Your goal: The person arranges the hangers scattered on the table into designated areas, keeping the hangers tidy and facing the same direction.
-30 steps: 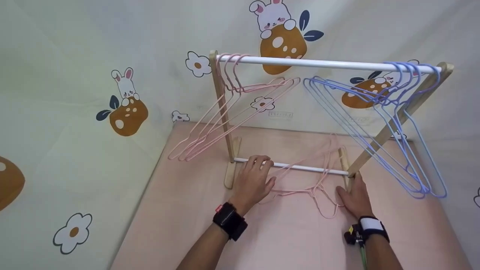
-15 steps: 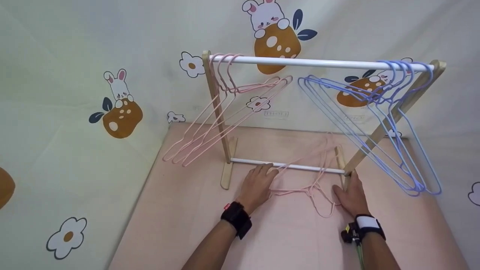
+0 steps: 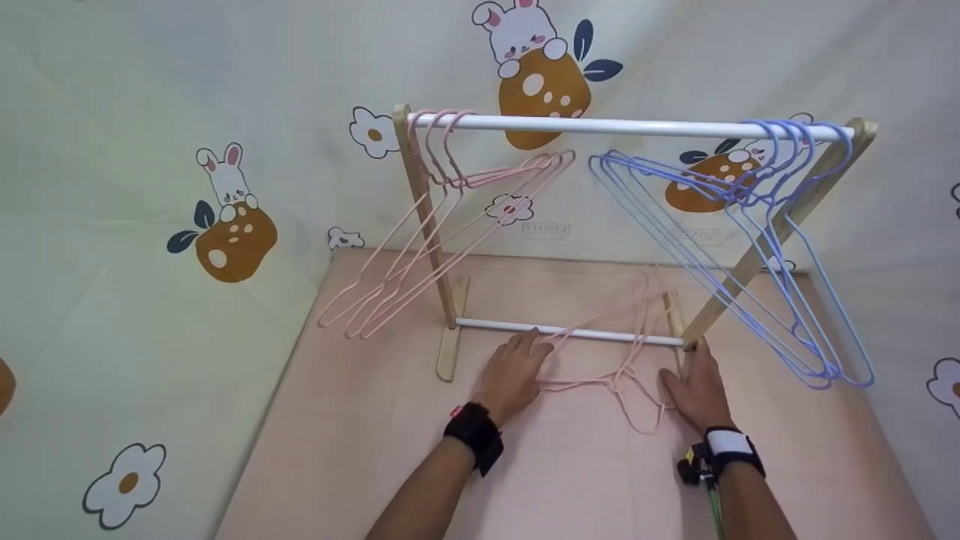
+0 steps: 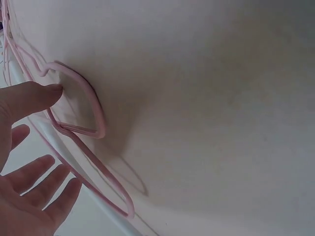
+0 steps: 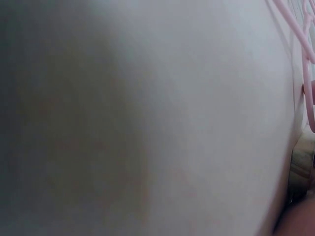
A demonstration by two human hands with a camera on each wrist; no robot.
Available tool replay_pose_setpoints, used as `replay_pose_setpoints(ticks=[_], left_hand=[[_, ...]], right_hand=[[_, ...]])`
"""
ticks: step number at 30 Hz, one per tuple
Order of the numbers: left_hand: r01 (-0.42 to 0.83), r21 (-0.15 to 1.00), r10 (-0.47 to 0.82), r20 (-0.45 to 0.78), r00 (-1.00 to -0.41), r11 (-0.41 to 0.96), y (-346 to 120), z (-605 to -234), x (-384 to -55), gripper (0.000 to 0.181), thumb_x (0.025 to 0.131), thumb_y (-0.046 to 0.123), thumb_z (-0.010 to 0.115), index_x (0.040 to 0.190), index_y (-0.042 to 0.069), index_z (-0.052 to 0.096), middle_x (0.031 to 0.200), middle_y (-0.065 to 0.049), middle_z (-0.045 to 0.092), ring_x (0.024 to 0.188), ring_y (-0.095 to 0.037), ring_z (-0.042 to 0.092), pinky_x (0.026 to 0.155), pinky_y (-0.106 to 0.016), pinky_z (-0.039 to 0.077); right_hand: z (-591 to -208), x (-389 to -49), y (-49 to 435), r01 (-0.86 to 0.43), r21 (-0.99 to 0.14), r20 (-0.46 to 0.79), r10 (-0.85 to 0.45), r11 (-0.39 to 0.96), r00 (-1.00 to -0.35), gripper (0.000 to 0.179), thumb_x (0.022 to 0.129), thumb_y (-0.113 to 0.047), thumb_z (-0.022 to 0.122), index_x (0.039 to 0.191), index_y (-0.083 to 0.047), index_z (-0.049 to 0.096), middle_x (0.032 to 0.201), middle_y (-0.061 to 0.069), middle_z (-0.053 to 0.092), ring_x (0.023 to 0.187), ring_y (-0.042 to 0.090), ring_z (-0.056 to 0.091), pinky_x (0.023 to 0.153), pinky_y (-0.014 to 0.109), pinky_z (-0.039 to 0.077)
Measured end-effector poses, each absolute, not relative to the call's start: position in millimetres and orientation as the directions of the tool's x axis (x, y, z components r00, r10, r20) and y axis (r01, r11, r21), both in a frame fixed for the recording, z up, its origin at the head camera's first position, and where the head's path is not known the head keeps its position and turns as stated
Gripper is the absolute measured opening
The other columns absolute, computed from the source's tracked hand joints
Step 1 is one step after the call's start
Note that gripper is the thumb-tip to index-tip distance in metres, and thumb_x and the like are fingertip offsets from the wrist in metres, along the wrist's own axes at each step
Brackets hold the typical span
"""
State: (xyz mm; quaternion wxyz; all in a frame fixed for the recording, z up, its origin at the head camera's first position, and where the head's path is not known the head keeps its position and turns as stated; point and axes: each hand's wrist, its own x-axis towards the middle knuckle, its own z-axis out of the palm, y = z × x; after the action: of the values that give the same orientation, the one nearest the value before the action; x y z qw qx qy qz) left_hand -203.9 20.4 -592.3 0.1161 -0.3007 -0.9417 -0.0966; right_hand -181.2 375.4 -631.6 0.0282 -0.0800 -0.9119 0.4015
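Observation:
A small clothes rack with wooden legs and a white top bar stands in the head view. Several pink hangers hang at its left end and several blue hangers at its right. Loose pink hangers lie on the surface by the lower white bar. My left hand is over their left end; in the left wrist view its thumb and loosely spread fingers lie either side of the pink wire. My right hand holds the rack's right wooden foot, thumb and fingers on opposite sides.
The pale pink tabletop extends under the rack and toward me. Behind and at the left rises a whitish cloth wall printed with rabbits and flowers. The rack's left foot stands left of my left hand.
My left hand has moved down from the lower bar to the loose pink hangers. My right hand stays at the rack's foot. The head view has shifted slightly.

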Motion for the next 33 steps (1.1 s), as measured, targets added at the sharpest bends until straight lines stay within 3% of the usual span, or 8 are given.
replay_pose_setpoints(ticks=[8,17,26,33], left_hand=[[0.588,0.15,0.539,0.272,-0.797,0.794,17,-596,-199,0.043,0.095,0.0,0.077,0.135,0.011,0.069,0.138,-0.01,0.068,0.124,-0.029,0.069,0.096,-0.043,0.06],[0.56,0.237,0.507,0.252,-0.824,0.794,11,-586,-201,0.045,0.093,0.004,0.079,0.136,0.014,0.071,0.142,-0.011,0.066,0.128,-0.031,0.065,0.099,-0.047,0.058],[0.553,0.378,0.477,0.28,-0.833,0.743,-6,-576,-199,0.009,0.086,0.006,0.084,0.092,0.008,0.078,0.139,-0.016,0.066,0.126,-0.034,0.064,0.103,-0.05,0.055],[0.588,0.465,0.481,0.338,-0.809,0.662,-20,-571,-195,0.01,0.087,0.004,0.086,0.088,0.007,0.076,0.138,-0.019,0.069,0.122,-0.036,0.066,0.108,-0.046,0.051]], right_hand=[[-638,-179,373,0.117,-0.746,-0.019,0.154,0.656,-0.988,0.089,0.101,-0.013,0.069,0.168,0.008,0.014,0.162,0.042,0.032,0.149,0.054,0.036,0.121,0.065,0.026],[-634,-178,374,0.09,-0.75,0.001,0.138,0.655,-0.99,0.087,0.102,-0.013,0.07,0.167,0.011,0.017,0.162,0.043,0.032,0.153,0.056,0.033,0.122,0.067,0.025],[-631,-182,377,0.073,-0.758,0.018,0.134,0.648,-0.991,0.082,0.1,-0.013,0.069,0.163,0.011,0.022,0.161,0.042,0.034,0.154,0.055,0.032,0.123,0.067,0.024],[-629,-182,379,0.092,-0.754,0.002,0.142,0.651,-0.99,0.083,0.1,-0.014,0.069,0.163,0.01,0.021,0.16,0.042,0.035,0.153,0.056,0.033,0.123,0.067,0.025]])
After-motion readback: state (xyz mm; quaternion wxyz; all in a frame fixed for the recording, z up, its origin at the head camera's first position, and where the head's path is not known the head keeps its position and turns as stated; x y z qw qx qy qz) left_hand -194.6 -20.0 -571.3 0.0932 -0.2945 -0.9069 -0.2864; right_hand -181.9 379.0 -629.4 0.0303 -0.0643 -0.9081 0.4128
